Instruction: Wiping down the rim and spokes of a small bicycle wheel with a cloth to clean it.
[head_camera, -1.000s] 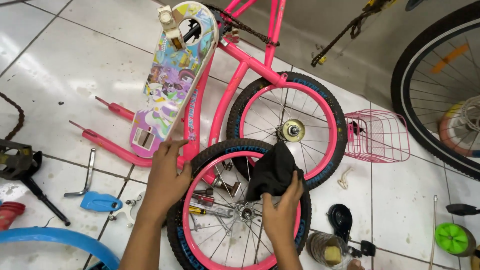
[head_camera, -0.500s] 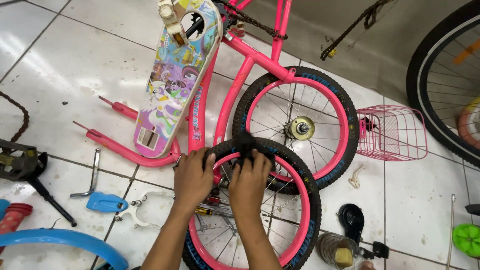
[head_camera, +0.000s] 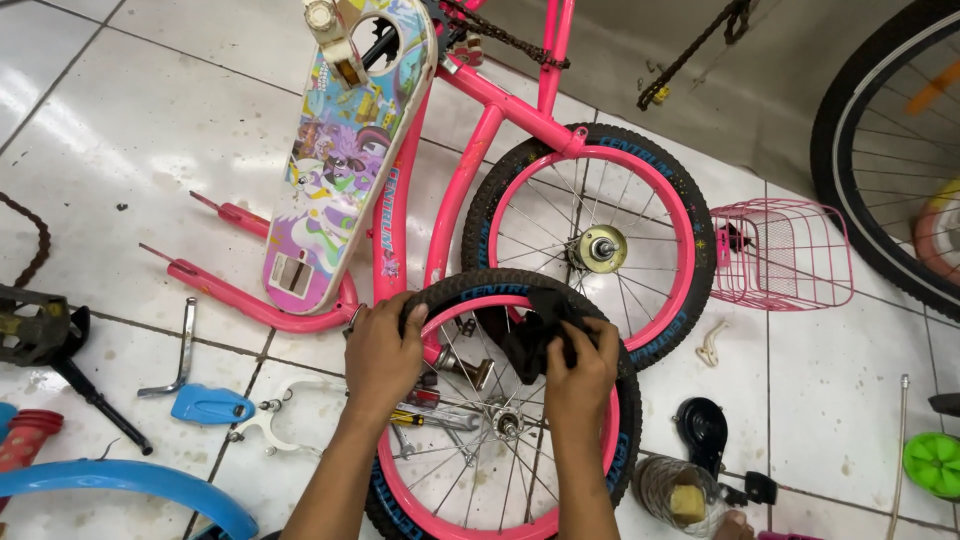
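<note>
Your left hand (head_camera: 380, 352) clamps the black tyre (head_camera: 462, 292) at ten o'clock on the pink rim (head_camera: 470, 305); your right hand (head_camera: 580, 372) pinches a black inner tube (head_camera: 525, 330) at one o'clock. You seem mid-seating; next needs steady tucking pressure.
</note>
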